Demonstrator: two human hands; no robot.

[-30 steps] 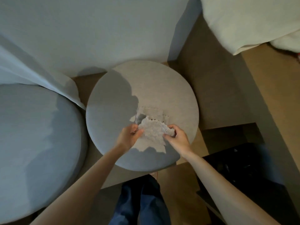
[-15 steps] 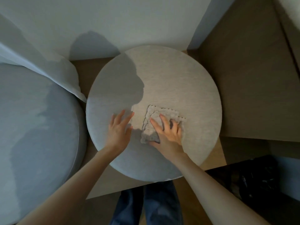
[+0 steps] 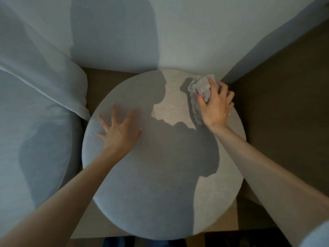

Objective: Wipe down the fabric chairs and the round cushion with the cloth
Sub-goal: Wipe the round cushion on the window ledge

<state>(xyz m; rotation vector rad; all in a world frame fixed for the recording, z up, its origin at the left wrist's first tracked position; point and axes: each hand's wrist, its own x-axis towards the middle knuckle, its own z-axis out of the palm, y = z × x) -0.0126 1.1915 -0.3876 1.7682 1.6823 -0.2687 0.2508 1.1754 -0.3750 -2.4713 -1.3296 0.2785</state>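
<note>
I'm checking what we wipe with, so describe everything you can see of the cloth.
The cloth is pale grey-white, thin-looking, with a crinkled surface. It is crumpled into a loose wad, a strip trailing back under the palm. It lies on the far right part of the round cushion, near its rim. The right hand grips it from above, fingers curled over the wad, pressing it to the fabric.

Round cushion point(image 3: 160, 175) in matt, fine-woven grey fabric; crumpled cloth point(image 3: 199, 88) of rough, nubby textile; adjacent fabric chair point(image 3: 35, 139) in similar matt weave
</note>
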